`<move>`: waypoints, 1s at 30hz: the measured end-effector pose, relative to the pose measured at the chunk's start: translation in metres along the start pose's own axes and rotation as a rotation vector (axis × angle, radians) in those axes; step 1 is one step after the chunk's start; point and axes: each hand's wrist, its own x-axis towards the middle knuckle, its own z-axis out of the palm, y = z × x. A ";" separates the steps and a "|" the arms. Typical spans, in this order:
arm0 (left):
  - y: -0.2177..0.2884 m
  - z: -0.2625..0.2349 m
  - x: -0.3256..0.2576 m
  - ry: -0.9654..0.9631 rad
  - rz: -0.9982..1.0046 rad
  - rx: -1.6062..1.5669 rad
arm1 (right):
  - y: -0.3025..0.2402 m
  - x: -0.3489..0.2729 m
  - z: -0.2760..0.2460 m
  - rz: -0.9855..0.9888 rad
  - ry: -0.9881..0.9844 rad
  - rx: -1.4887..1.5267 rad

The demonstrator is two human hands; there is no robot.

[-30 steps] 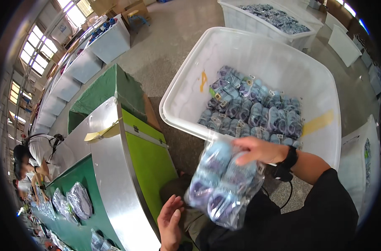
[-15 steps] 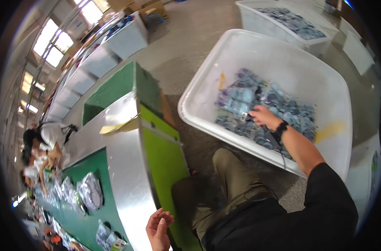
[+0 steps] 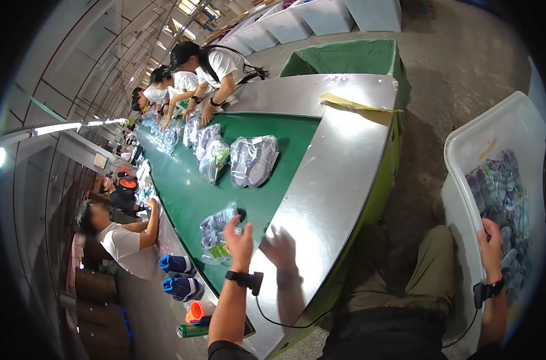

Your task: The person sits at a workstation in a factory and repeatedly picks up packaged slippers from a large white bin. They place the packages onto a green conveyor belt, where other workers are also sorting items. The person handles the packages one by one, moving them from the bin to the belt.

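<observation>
My left hand (image 3: 239,245) reaches over the green conveyor belt (image 3: 261,207), its fingers spread and nothing in its grasp. Just beyond the fingers lies a clear bag of purple-grey shoes (image 3: 214,231); whether they touch it I cannot tell. At the near rim of a white plastic bin (image 3: 457,180) is my right hand (image 3: 490,240), fingers loosely extended with no bag in them. Many clear-bagged grey-blue and purple shoes (image 3: 501,192) fill the bin's bottom. A larger bagged pair (image 3: 253,161) and several more bags sit farther up the belt.
A metal border (image 3: 339,174) frames the belt, with yellow paper (image 3: 354,105) on its far corner. Behind stands a green bin (image 3: 345,57). Blue shoes (image 3: 180,288), an orange cup (image 3: 196,311) and a green can (image 3: 192,330) sit at the left edge. Co-workers (image 3: 216,72) line the belt.
The view has swung left toward the belt. My right hand has come back from the bagged shoes to the bin's near rim. My left hand has reached out over the belt.
</observation>
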 end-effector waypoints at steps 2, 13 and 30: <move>-0.044 -0.021 0.020 0.216 0.062 0.275 | -0.008 -0.005 0.007 -0.111 0.047 -0.191; -0.155 -0.081 0.025 0.165 -0.634 -0.219 | -0.036 -0.008 0.026 -0.179 0.119 -0.515; -0.096 -0.015 0.046 -0.185 -0.655 -0.674 | -0.045 -0.014 0.023 -0.179 0.131 -0.546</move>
